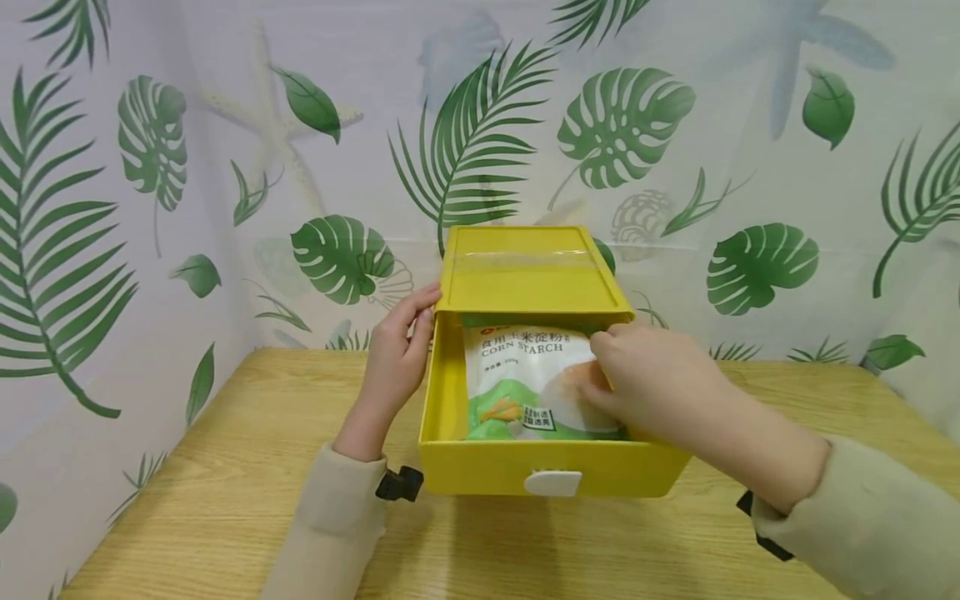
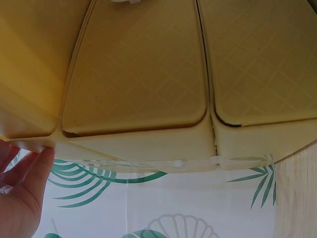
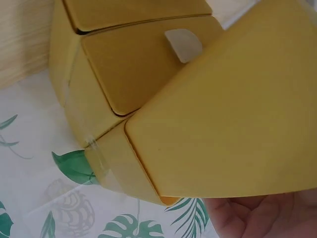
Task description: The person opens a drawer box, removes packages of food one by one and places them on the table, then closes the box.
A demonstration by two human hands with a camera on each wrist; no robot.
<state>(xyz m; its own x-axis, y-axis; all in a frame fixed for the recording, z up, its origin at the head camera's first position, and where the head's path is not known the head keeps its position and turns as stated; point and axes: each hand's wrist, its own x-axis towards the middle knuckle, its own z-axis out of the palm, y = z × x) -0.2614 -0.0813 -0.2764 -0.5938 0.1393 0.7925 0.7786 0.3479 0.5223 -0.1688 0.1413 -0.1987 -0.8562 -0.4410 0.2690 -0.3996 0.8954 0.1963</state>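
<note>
A yellow drawer [image 1: 551,468] with a white handle [image 1: 552,483] stands pulled out of a yellow drawer unit [image 1: 525,283]. Inside it lies a white and green bag of corn starch [image 1: 517,375]. My right hand [image 1: 660,383] reaches over the drawer's right wall, its thumb on the bag's face and its curled fingers at the bag's upper right edge. The left hand [image 1: 401,346] rests against the unit's left front edge with extended fingers. In the left wrist view, those fingertips [image 2: 44,158] touch the unit's top corner.
Below the pulled-out drawer, the unit has more closed drawers [image 2: 138,64], one with a pale handle [image 3: 184,45] in the right wrist view. Clear tape [image 1: 517,260] crosses the unit's top. A wooden table [image 1: 225,467] lies underneath, and a leaf-patterned cloth [image 1: 480,108] hangs behind.
</note>
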